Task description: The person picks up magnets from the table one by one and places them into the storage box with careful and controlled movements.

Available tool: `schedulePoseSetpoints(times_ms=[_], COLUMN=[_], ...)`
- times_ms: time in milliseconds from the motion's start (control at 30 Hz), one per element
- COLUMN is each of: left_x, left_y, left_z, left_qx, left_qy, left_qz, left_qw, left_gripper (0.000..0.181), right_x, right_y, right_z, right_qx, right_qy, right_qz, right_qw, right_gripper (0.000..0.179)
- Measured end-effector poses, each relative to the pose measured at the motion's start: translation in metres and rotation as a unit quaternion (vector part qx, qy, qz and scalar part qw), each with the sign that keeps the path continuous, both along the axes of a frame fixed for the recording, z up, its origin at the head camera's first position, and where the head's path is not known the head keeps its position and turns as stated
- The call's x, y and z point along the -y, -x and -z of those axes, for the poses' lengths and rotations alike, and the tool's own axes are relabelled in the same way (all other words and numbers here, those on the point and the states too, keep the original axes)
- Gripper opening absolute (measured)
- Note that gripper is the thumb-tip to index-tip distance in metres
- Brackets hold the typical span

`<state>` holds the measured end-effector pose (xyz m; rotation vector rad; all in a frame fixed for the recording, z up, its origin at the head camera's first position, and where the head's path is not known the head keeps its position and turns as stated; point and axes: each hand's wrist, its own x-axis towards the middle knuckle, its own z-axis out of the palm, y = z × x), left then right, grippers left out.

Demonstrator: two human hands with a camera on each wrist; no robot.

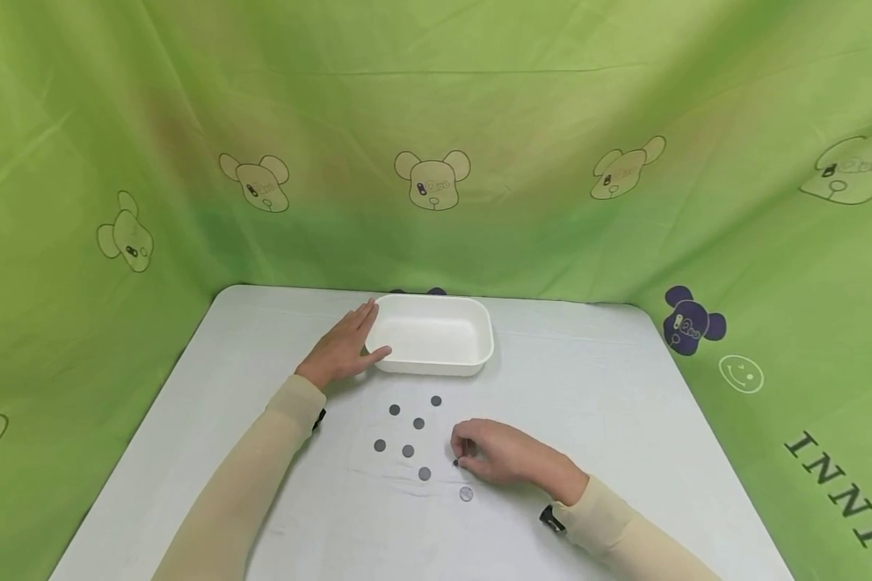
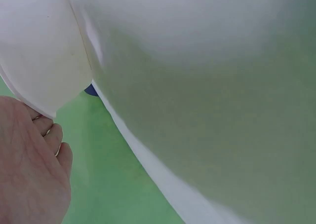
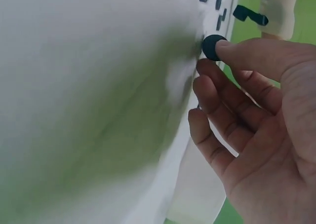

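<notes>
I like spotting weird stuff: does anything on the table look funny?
Yes, one coin-like disc near the right hand: it looks paler and patterned, while the six other discs lying nearby look plain dark grey.

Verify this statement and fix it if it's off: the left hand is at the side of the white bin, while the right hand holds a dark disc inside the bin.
One part is wrong: the right hand holds the dark disc over the white table, outside the white bin, as the head view shows. The left hand is indeed at the bin's side.
</notes>
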<state>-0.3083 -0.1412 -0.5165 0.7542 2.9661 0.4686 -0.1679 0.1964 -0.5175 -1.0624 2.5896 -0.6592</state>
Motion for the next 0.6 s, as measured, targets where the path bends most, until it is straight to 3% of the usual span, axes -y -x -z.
schedulePoseSetpoints(times_ms=[133,600], left_x=[0.000,-0.003], left_y=[-0.001,-0.001], left_z=[0.000,0.001], left_qx=[-0.004,-0.004], left_qy=[0.003,0.005], left_qz=[-0.001,-0.008], left_qw=[1.0000,0.9999], left_gripper=[0.096,0.094], right_x=[-0.002,-0.011], right_y=[0.009,0.057], right_z=[-0.005,-0.020], right_qx=[0.013,-0.036], right_qy=[0.024,0.138], right_qz=[0.016,0.042], right_qw=[0.9995,0.9889], right_gripper=[0.018,0.010])
